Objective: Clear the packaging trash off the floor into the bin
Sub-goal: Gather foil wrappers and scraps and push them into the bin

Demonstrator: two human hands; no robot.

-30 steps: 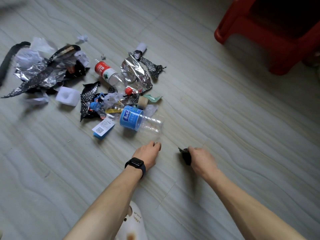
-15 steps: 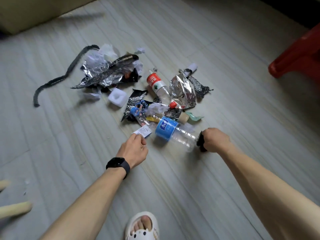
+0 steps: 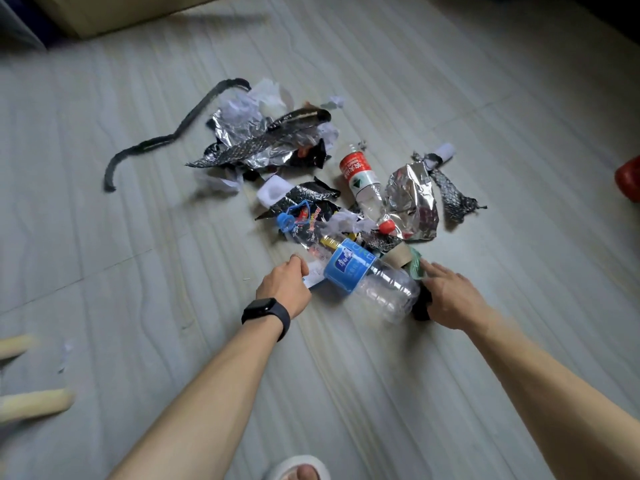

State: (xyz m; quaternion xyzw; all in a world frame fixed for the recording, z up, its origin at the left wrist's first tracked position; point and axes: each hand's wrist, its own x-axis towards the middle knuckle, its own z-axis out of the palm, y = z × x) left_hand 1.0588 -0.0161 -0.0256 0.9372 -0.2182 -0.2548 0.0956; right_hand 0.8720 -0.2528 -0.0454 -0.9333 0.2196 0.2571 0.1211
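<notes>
Packaging trash lies heaped on the floor: a clear bottle with a blue label [image 3: 367, 275], a red-label bottle [image 3: 360, 178], crumpled silver foil [image 3: 412, 202], black mesh [image 3: 453, 195], a larger foil and mesh heap [image 3: 256, 140] and a long black strip [image 3: 166, 140]. My left hand [image 3: 284, 285], with a black watch on the wrist, is curled onto a white paper tag [image 3: 311, 277] beside the blue-label bottle. My right hand [image 3: 450, 299] keeps a black scrap [image 3: 420, 308] in its palm at the bottle's base, fingers stretched toward a green wrapper [image 3: 414, 268]. No bin is in view.
A white foam piece [image 3: 273, 190] and a cardboard roll [image 3: 398, 256] sit in the heap. A red stool [image 3: 628, 180] shows at the right edge, wooden legs [image 3: 31, 407] at the left, beige furniture [image 3: 121, 8] at the top left, my slippered foot [image 3: 301, 469] at the bottom.
Both hands have moved forward into the heap. The left went to the white tag; the right carried the black scrap up beside the blue-label bottle and spread its fingers.
</notes>
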